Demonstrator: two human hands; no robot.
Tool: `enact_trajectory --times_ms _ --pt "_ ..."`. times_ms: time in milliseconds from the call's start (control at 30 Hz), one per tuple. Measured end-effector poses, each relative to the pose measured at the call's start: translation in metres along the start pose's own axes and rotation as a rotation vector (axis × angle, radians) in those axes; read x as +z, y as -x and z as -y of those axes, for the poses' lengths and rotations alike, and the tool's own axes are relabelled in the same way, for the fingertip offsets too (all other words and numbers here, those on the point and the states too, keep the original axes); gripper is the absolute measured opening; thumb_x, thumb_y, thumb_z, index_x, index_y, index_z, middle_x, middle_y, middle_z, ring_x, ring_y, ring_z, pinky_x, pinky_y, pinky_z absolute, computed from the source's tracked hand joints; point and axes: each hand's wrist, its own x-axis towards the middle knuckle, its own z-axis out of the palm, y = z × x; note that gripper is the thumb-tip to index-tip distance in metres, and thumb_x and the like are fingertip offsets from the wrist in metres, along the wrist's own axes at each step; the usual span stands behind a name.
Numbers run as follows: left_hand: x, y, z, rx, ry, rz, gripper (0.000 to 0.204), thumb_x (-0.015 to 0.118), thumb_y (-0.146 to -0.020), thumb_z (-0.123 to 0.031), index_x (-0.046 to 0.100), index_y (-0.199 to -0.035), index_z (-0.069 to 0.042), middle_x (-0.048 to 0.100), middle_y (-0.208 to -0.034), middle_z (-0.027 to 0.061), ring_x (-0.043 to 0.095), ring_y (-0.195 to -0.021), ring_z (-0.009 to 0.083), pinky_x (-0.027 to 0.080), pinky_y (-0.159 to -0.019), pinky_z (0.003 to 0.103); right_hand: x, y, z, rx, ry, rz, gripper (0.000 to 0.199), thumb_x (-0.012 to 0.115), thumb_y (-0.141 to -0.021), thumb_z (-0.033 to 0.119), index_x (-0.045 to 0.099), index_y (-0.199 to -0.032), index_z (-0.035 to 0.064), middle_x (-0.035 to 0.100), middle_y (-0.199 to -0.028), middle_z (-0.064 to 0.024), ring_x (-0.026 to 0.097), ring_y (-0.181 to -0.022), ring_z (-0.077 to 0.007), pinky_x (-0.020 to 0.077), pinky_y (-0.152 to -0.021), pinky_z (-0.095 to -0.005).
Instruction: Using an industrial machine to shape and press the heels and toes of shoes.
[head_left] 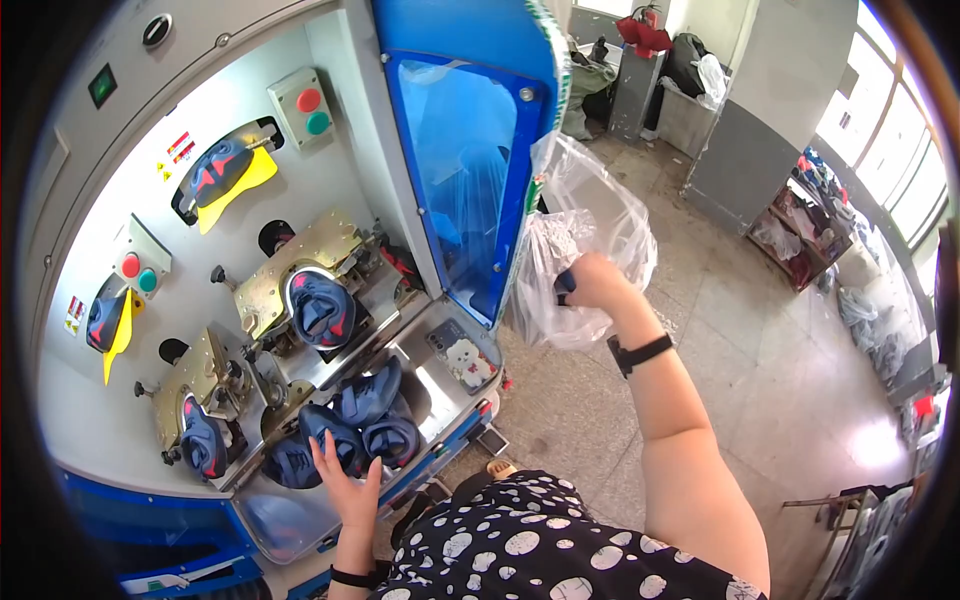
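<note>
My left hand [350, 487] is open, its fingers spread against a pile of dark blue shoe uppers [365, 400] on the metal ledge of a machine. My right hand [597, 282] reaches out to the right, at the mouth of a clear plastic bag [625, 215] hanging by the blue machine door. Its fingers are closed on a dark blue piece [566, 288], mostly hidden by the hand and the plastic. Inside the machine, one shoe upper [323, 308] sits on a mould, and another upper [203, 438] is fitted on the station to its left.
Red and green push buttons [310, 108] are on the machine's inner wall. Brass-coloured clamps [290, 270] stand behind the moulds. A phone in a patterned case [463, 357] lies on the ledge. The blue-framed door [465, 180] stands open. A shelf with goods [800, 235] is at the far right.
</note>
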Motion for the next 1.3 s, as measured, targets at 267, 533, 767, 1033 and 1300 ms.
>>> enact_trajectory --times_ms 267,533,767,1033,1300 --pt "0.022 -0.011 -0.031 0.135 -0.047 0.07 0.088 0.081 -0.069 -0.026 0.039 -0.145 -0.011 0.024 -0.154 0.0231 0.031 -0.137 0.0455 0.032 -0.109 0.05 0.034 0.004 0.009 0.256 -0.045 -0.154 0.017 0.063 -0.077 0.014 0.071 -0.092 0.0136 0.061 -0.093 -0.013 0.065 -0.087 -0.0317 0.0529 -0.077 -0.0428" --pt "0.05 -0.009 -0.044 0.107 -0.307 0.247 0.088 0.081 -0.068 -0.041 0.043 -0.144 -0.019 0.028 -0.153 0.0219 0.029 -0.136 0.0501 0.03 -0.105 0.061 -0.07 0.041 0.003 0.577 -1.45 -0.534 0.041 0.072 -0.082 0.02 0.059 -0.111 -0.0061 0.068 -0.096 -0.0163 0.065 -0.088 -0.0239 0.0501 -0.076 -0.0358" --pt "0.091 -0.053 -0.048 -0.535 0.866 -0.087 0.103 0.087 -0.069 -0.022 0.024 -0.147 0.0 0.038 -0.145 0.0244 0.045 -0.131 0.0297 0.045 -0.102 0.04 -0.12 0.11 0.076 -0.224 -2.298 -0.335 0.028 0.054 -0.096 0.027 0.049 -0.075 0.0095 0.06 -0.081 -0.0186 0.058 -0.081 -0.0296 0.0467 -0.069 -0.0456" --pt "0.111 -0.073 -0.074 0.701 -0.243 0.261 0.062 0.064 -0.075 -0.005 0.055 -0.133 -0.025 0.041 -0.146 0.0113 0.039 -0.135 0.0349 0.035 -0.112 0.043 -0.058 0.112 0.076 -0.387 -2.216 0.195 0.031 0.061 -0.089 0.023 0.053 -0.064 0.0072 0.058 -0.07 -0.0102 0.057 -0.07 -0.0213 0.0468 -0.068 -0.0352" --pt "0.111 -0.056 -0.052 0.436 -0.322 0.553 0.021 0.059 -0.074 -0.003 0.066 -0.092 -0.012 0.059 -0.097 0.0076 0.056 -0.096 0.0328 0.049 -0.083 0.04 -0.068 0.12 0.102 -0.13 -2.053 0.114 0.013 0.061 -0.085 0.009 0.057 -0.074 0.003 0.059 -0.078 -0.0089 0.059 -0.076 -0.0192 0.048 -0.07 -0.0318"
